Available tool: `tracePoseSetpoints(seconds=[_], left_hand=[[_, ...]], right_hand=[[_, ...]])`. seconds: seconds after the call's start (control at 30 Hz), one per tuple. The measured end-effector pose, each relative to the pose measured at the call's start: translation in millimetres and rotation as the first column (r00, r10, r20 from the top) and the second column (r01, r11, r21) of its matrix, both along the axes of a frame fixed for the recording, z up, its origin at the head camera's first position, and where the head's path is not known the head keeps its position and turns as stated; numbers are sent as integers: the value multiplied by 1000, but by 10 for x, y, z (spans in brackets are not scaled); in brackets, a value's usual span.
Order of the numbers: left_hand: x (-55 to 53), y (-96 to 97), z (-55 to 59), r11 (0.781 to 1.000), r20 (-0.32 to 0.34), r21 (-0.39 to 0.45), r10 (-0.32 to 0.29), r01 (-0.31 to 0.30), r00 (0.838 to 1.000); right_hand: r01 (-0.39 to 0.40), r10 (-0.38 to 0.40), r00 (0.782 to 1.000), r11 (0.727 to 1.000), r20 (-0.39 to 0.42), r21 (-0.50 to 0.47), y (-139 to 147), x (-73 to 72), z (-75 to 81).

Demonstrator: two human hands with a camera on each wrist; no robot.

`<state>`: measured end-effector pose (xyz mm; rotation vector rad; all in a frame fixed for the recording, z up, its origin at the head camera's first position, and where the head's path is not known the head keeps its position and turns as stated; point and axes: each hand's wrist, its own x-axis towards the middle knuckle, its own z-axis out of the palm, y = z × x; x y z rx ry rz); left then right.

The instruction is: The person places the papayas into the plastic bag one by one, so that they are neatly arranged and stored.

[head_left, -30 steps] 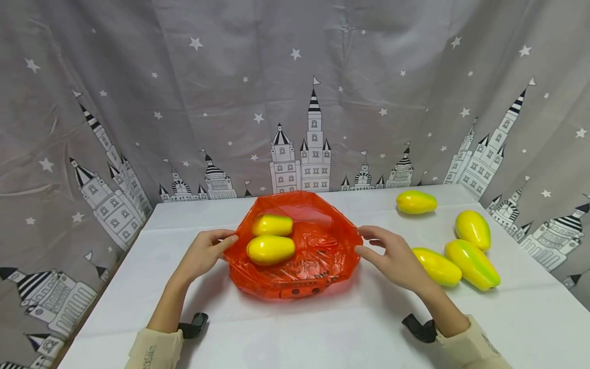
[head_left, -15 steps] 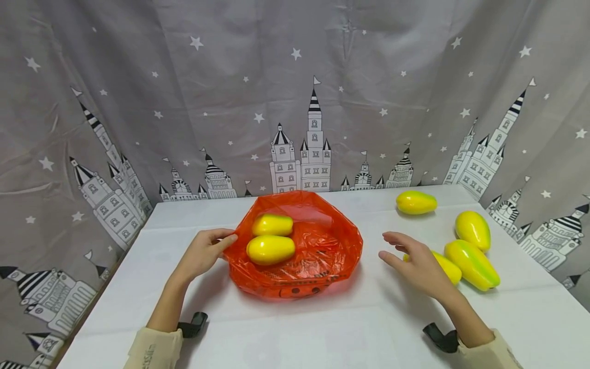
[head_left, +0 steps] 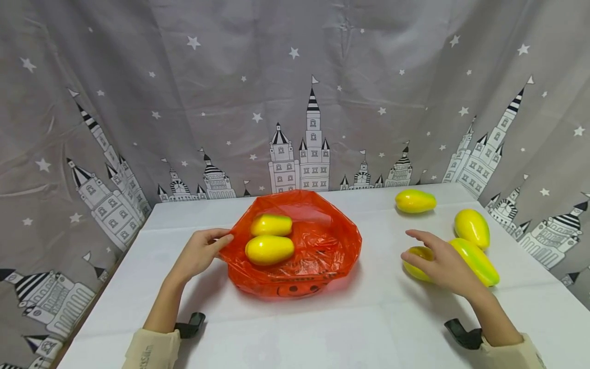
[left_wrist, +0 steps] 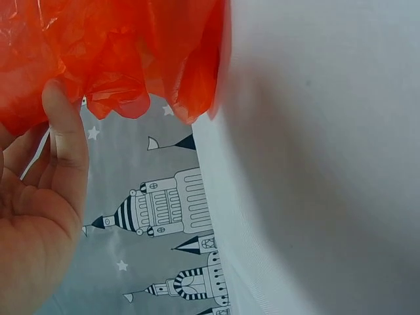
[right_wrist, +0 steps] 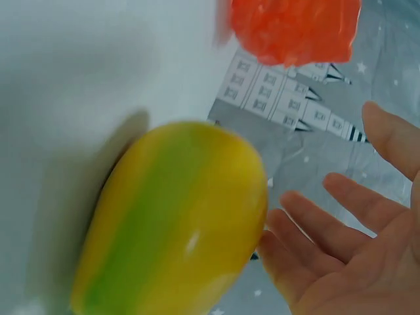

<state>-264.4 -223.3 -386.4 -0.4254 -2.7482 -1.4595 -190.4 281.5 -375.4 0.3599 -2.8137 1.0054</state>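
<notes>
A red plastic bag (head_left: 322,251) lies open on the white table, with two yellow papayas (head_left: 269,250) in its left half. My left hand (head_left: 195,256) pinches the bag's left rim between thumb and fingers; the left wrist view shows the thumb against the red film. On the right, my right hand (head_left: 447,264) hovers over the nearest loose papaya (head_left: 418,274) and partly hides it, fingers spread and holding nothing. In the right wrist view, a papaya (right_wrist: 177,223) with a green stripe appears close beside the fingers.
Two more papayas, one long (head_left: 477,261) and one behind it (head_left: 472,228), lie right of my right hand. Another papaya (head_left: 416,201) rests near the table's back edge. A grey castle-print curtain (head_left: 230,77) hangs behind the table.
My right hand has let go of the bag's right rim and moved right to the nearest loose papaya. My left hand still holds the left rim, and the bag keeps its shape.
</notes>
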Motion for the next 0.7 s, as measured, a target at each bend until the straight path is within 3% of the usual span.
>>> tracePoseSetpoints(seconds=[0.3, 0.7], left_hand=[[-12, -50, -2, 1000, 17, 25, 13, -14, 1000], [-30, -52, -38, 999, 27, 24, 35, -36, 999]], right_hand=[[-37, 37, 999, 999, 24, 22, 190, 6, -67], [-22, 22, 999, 999, 34, 24, 305, -21, -159]])
